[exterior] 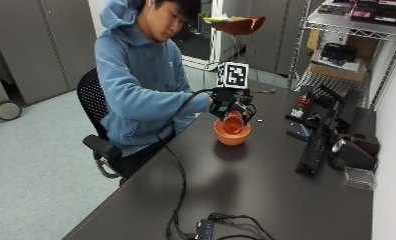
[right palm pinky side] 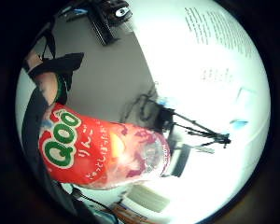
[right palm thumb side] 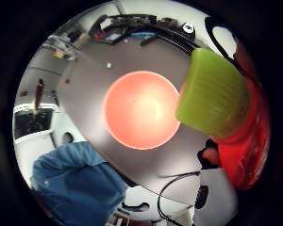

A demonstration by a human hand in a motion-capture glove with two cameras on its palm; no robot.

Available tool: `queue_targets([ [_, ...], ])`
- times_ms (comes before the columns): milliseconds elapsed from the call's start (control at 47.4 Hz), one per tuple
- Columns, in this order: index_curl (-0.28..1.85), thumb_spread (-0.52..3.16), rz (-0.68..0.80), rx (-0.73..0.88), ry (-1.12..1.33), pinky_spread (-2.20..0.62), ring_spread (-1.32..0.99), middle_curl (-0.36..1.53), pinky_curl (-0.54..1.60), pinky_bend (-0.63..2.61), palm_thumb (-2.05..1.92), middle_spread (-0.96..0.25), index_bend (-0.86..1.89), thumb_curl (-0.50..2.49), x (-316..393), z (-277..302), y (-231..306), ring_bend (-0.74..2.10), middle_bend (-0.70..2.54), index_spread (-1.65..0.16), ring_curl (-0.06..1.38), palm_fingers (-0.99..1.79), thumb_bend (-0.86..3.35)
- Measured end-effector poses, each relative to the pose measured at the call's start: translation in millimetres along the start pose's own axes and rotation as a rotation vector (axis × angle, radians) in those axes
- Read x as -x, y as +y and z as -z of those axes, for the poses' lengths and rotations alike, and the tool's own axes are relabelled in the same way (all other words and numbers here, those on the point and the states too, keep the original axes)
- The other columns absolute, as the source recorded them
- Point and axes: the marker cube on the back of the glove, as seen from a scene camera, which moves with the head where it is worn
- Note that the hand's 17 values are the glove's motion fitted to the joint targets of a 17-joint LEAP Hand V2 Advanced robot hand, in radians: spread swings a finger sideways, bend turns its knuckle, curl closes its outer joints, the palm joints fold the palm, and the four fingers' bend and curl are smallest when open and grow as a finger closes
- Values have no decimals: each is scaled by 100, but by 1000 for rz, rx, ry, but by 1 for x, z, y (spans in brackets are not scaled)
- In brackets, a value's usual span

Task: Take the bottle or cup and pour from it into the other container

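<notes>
My gloved right hand grips a red Qoo bottle and holds it tipped, neck down, just above an orange bowl on the dark table. The thumb side palm view shows the bottle's green cap still on, close over the bowl, which looks empty inside. Beside the cap runs the red bottle body. Its red label with green letters fills part of the little finger side palm view, close to the palm.
Black devices and stands line the table's right side. Cables and a small box lie near the front edge. A wire shelf stands at the back right. The person's office chair is at the table's left edge.
</notes>
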Motion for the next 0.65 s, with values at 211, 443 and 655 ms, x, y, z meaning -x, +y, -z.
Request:
queue_targets([
  [211, 39, 10, 69, 129, 217, -15, -17, 53, 40, 37, 110, -6, 14, 71, 35, 7, -19, 52, 30, -11, 48, 112, -4],
  [443, 39, 11, 78, 194, 286, -16, -17, 54, 40, 36, 111, -6, 13, 71, 61, 8, -34, 51, 28, -12, 49, 111, -4],
  [655, 38, 12, 111, 183, 263, -15, -17, 54, 40, 36, 110, -7, 13, 72, 67, 7, -38, 50, 28, -13, 49, 111, -4],
])
